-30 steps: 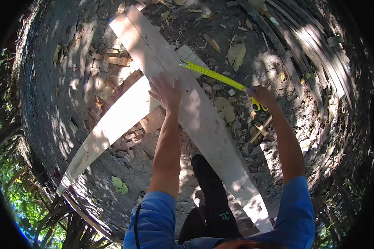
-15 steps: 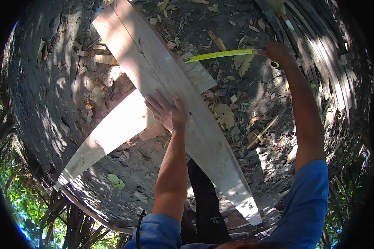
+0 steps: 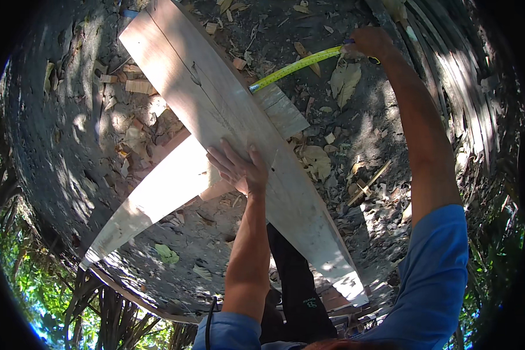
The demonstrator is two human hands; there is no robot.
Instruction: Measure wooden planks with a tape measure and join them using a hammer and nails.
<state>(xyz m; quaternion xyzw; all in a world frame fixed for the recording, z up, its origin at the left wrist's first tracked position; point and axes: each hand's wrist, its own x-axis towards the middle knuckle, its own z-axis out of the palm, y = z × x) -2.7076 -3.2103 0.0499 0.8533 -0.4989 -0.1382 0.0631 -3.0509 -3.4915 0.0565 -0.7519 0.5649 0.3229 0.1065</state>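
Note:
My left hand (image 3: 242, 167) lies flat on a long wooden plank (image 3: 216, 99), fingers spread over its left edge. A dark, crooked line runs along the plank's upper part. Beneath it crosses a second, paler board (image 3: 137, 201), whose short end pokes out on the right. Out to the upper right, my right hand (image 3: 368, 44) is closed round a tape measure. Its yellow blade (image 3: 300, 65) bows from that hand down to the plank's right edge, where the tip appears to touch. The tape's case is mostly hidden in the fingers.
Wood chips (image 3: 140, 86) and dry leaves (image 3: 345, 81) litter the dark soil. Thin crossed sticks (image 3: 367, 188) lie right of the plank. Long pale strips (image 3: 449, 76) are heaped along the right side. My dark trouser leg (image 3: 294, 274) is under the plank's near part.
My right hand has moved up and slightly left with the tape measure. The blade now slants more steeply, and its tip has shifted left to the plank's edge. My left hand stays on the plank.

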